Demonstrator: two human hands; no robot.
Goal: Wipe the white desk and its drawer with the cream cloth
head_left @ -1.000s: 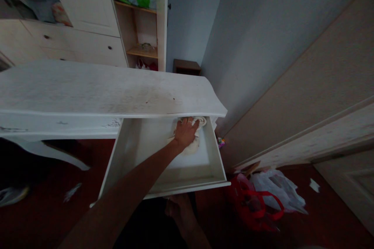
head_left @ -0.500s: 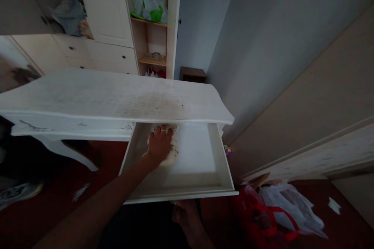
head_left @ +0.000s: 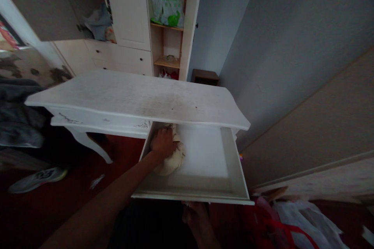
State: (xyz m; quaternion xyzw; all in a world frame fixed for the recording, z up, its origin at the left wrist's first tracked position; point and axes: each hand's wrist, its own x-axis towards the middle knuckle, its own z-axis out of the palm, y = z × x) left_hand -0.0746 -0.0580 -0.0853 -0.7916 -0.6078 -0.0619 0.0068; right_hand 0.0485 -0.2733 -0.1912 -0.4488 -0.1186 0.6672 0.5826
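Inside the pulled-out white drawer, my left hand presses on a crumpled cream-coloured cloth, fingers bent into its folds. The cloth lies against the drawer's left side, towards the back. Below the drawer's front edge is my right hand, its fingers curled up against the front panel. Part of those fingers is hidden in shadow and behind the panel. The drawer belongs to a white desk with dark smudges on its top.
Behind the desk stands a white wardrobe whose shelves hold plastic bags. A grey wall rises on the right. A red bag and a white plastic bag lie on the floor at right, a shoe at left.
The view has swung left, so the desk and drawer sit farther right. My left hand and the cloth have come slightly nearer the drawer's front. The right hand stays at the front panel.
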